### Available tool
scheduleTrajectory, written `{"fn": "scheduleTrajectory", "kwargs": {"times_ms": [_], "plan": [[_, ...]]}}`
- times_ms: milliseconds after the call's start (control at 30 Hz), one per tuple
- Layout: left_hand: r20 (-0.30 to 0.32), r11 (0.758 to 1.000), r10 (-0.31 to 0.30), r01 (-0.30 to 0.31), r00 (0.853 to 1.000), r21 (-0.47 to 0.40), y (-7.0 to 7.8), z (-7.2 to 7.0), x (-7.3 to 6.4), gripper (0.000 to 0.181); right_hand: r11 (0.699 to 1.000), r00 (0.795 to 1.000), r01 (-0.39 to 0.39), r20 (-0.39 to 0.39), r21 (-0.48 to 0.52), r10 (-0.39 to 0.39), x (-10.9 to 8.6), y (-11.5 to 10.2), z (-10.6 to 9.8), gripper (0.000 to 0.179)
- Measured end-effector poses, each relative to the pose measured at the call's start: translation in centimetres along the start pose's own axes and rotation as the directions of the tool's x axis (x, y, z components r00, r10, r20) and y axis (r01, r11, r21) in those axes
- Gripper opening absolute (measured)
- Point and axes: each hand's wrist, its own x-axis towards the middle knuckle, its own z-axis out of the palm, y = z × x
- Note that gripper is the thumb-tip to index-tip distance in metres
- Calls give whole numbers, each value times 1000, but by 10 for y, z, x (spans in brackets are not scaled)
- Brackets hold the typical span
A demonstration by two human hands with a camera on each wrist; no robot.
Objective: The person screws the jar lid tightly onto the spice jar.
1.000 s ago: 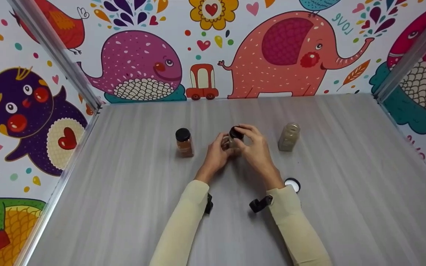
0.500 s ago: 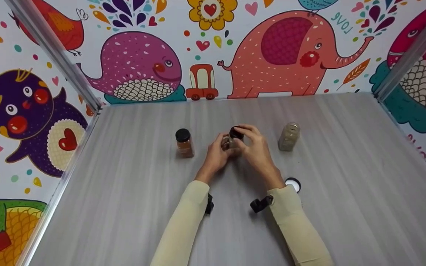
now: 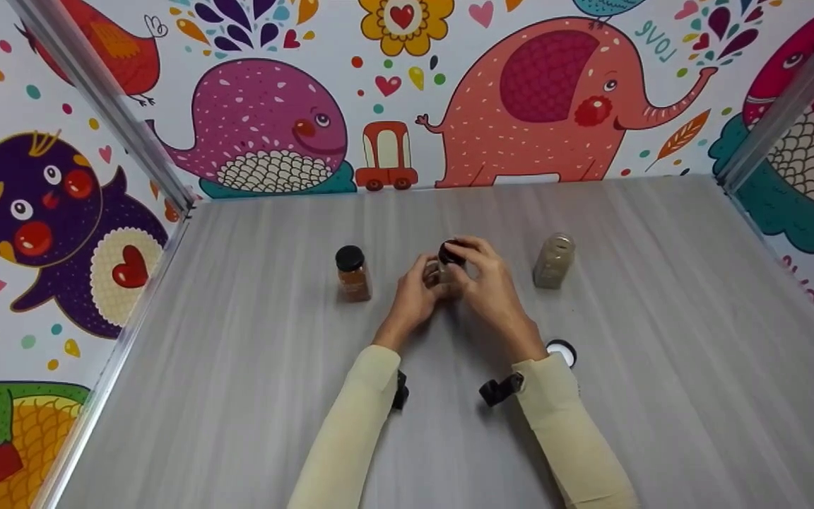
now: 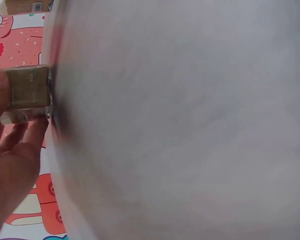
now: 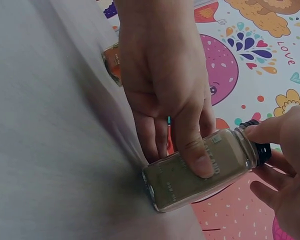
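Observation:
At the middle of the table a square glass spice jar (image 5: 227, 155) with greyish-brown contents stands upright. My left hand (image 3: 415, 297) grips its body low down, thumb on one face and fingers on the opposite side. My right hand (image 3: 495, 286) pinches the black cap (image 3: 451, 252) at the jar's mouth between thumb and fingers. How tightly the cap sits cannot be told. In the left wrist view the lower part of the jar (image 4: 30, 90) shows beside the left hand (image 4: 15, 170).
On the left stands a capped jar (image 3: 354, 276) of reddish-brown spice. An uncapped jar (image 3: 554, 261) of greenish-grey spice stands on the right. A loose black lid (image 3: 562, 352), white inside up, lies by the right cuff. Printed panels (image 3: 273, 127) bound the table.
Both hands stay at the jar in the same place. Only a slight shift of the right fingers on the cap shows.

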Motion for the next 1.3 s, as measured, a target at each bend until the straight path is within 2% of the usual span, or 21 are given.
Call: {"fn": "scheduleTrajectory", "kwargs": {"times_ms": [233,467,667,900,1100,1300], "plan": [[-2,1000,10,-10,1000,5,0,-1,-1,45,999,999,-33,-11,-2,33,0,2,0,33],[13,1000,11,-11,1000,-19,0,-3,-1,44,999,999,43,-10,-28,-43,0,3,1,33],[17,1000,6,-6,1000,-9,0,-2,0,45,996,998,55,42,-73,-52,0,1,0,35],[24,1000,17,-17,1000,-15,0,-2,-2,47,991,994,110,35,-80,-108,0,4,1,33],[14,1000,25,-24,1000,-11,0,-2,-2,47,991,995,89,45,-98,-85,-1,2,1,34],[3,999,41,-41,999,-4,-1,-1,-1,44,995,999,50,22,-82,-48,-1,1,2,34]]}}
